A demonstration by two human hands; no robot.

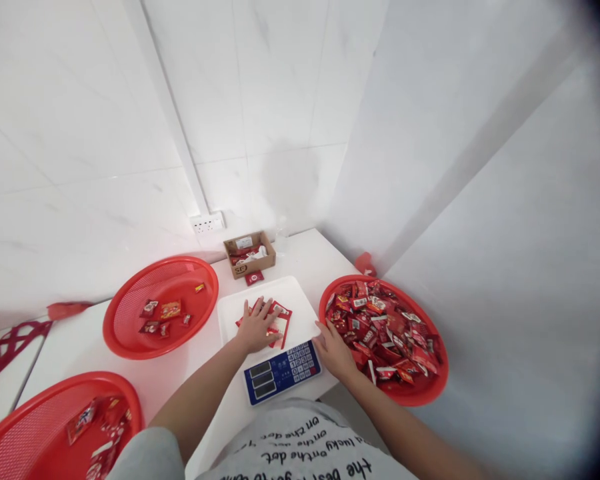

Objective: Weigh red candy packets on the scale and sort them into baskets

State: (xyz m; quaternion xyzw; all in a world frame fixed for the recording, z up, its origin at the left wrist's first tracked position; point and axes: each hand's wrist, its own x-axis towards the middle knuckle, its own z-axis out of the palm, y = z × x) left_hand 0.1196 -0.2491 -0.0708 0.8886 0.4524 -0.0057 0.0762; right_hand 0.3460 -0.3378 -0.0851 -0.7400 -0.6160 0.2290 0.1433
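My left hand lies palm down with fingers spread over red and white printed packets on the white pan of a weighing scale. The hand partly hides these packets. Below the pan is the scale's blue panel, with displays and a keypad. My right hand rests between the scale's right edge and the near rim of a red basket, fingers stretched out and touching the rim. Many small red snack packets fill that basket.
To the left stands a red basket with several packets inside; another red basket is nearer me. A cardboard box holding packets sits at the back, a red packet before it. Walls border the white table. Red ribbon lies far left.
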